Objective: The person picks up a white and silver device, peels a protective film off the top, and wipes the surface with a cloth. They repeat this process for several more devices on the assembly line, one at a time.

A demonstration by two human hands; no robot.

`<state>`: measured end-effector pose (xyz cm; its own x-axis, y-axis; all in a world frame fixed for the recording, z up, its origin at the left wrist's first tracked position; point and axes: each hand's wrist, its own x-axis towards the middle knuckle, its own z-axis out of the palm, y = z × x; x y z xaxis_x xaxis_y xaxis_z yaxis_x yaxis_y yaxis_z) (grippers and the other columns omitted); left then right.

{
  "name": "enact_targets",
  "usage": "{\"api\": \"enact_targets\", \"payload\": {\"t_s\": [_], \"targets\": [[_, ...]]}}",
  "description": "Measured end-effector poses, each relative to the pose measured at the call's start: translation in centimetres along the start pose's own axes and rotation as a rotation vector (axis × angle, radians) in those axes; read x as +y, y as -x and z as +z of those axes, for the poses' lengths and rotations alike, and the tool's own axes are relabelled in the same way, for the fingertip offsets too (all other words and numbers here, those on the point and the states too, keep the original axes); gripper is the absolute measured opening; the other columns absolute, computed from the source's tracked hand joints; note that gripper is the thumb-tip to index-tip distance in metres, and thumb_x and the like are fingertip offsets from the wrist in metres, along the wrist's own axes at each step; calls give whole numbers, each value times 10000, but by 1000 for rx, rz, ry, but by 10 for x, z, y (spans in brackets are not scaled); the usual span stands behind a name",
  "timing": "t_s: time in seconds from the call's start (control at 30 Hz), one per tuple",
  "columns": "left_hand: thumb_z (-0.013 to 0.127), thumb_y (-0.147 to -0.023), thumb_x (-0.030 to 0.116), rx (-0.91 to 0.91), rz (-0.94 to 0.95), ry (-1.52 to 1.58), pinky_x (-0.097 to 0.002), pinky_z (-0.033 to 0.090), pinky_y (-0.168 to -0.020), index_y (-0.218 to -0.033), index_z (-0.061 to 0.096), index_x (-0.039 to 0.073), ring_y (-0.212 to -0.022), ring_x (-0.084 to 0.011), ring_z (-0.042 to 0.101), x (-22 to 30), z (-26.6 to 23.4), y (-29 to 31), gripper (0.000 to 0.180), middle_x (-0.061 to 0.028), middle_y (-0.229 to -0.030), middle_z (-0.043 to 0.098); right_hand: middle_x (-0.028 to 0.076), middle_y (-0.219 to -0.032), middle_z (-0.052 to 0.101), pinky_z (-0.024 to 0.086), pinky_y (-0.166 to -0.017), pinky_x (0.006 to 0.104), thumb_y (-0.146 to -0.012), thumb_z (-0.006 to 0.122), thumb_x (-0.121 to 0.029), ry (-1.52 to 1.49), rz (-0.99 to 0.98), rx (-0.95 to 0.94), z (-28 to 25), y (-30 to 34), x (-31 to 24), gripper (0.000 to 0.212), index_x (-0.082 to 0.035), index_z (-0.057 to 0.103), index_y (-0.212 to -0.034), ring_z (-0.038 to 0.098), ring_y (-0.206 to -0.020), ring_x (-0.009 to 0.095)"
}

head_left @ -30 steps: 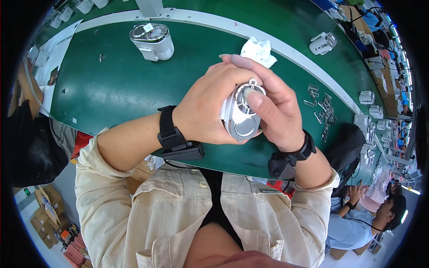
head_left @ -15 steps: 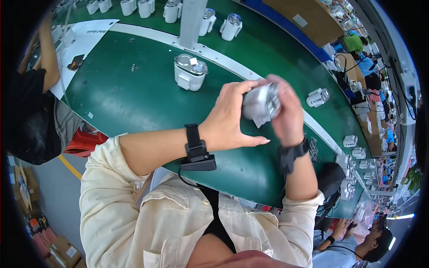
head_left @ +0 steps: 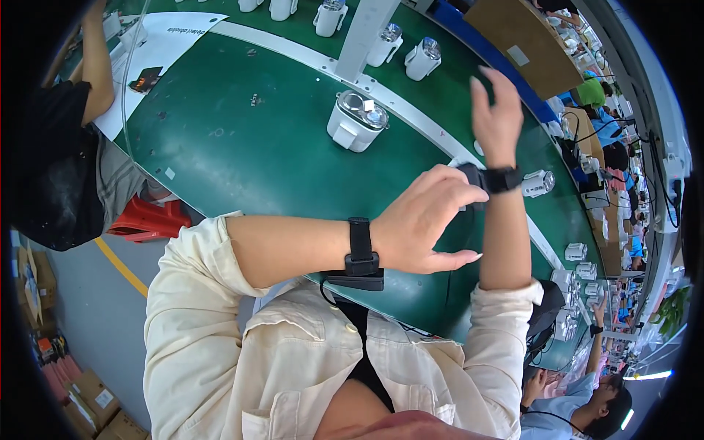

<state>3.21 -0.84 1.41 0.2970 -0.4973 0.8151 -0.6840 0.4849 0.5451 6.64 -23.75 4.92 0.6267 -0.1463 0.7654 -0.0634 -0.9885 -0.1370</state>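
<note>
My left hand (head_left: 425, 220) hovers over the green table with thumb and fingers apart and nothing seen between them. My right hand (head_left: 500, 117) reaches out past the pale rail, fingers spread and holding nothing visible. Just beside its wrist a small bit of a white thing (head_left: 479, 147) shows; the rest is hidden. Ahead of my left hand a white housing (head_left: 357, 123) with two round parts under a clear top stands upright on the table. Both wrists wear black straps with small boxes.
A pale rail (head_left: 301, 55) curves along the green table (head_left: 242, 147), with a metal post (head_left: 367, 37) on it. Beyond stand several white units (head_left: 423, 60); one (head_left: 539, 183) lies tilted at right. A white sheet (head_left: 176, 37) and a person's arm (head_left: 97, 66) are at left.
The white unit that was between my hands is no longer seen there. My right hand has moved up and away past the rail; my left hand stays behind, open. The view has shifted.
</note>
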Motion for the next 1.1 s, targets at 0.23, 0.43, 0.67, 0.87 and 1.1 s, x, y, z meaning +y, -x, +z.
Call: {"api": "enact_targets", "payload": {"t_s": [0.23, 0.43, 0.67, 0.87, 1.1], "targets": [[813, -702, 189, 29, -36, 25, -408, 439, -891, -1252, 424, 28, -1035, -324, 509, -6, -3, 2, 693, -154, -1127, 513, 225, -1289, 560, 416, -1024, 380, -720, 768, -384, -27, 389, -184, 116, -36, 9, 756, -7, 505, -1321, 538, -1189, 354], [809, -708, 194, 27, -66, 45, -395, 435, -909, -1272, 403, 20, -1044, -315, 509, -4, -1, 1, 716, -165, -1151, 495, 196, -1287, 566, 441, -997, 355, -699, 795, -283, -242, 651, -364, 95, -38, 19, 783, 6, 473, -1351, 575, -1155, 307], [831, -670, 195, 247, -237, -415, -401, 428, -946, -1369, 330, -12, -1123, -340, 491, -4, -8, -15, 884, -212, -1250, 448, 129, -1278, 571, 411, -1030, 361, -692, 778, -47, -1376, 400, -891, -70, 15, -13, 780, 18, 424, -1384, 555, -1175, 230], [868, -627, 155, -151, -547, 550, -380, 486, -902, -1437, 264, -27, -1113, -358, 556, 3, -6, -7, 1027, -224, -1247, 488, 139, -1266, 570, 374, -1061, 358, -689, 772, -6, -1225, 333, -792, -152, 64, -70, 770, -1, 431, -1378, 520, -1220, 247], [842, -680, 116, -173, -86, -131, -378, 494, -883, -1386, 367, 0, -1036, -310, 599, 8, 0, -1, 858, -192, -1151, 584, 113, -1083, 610, 454, -916, 359, -710, 768, -18, -578, 183, -335, -186, 96, -82, 479, -10, 608, -1161, 582, -1023, 223]]}}
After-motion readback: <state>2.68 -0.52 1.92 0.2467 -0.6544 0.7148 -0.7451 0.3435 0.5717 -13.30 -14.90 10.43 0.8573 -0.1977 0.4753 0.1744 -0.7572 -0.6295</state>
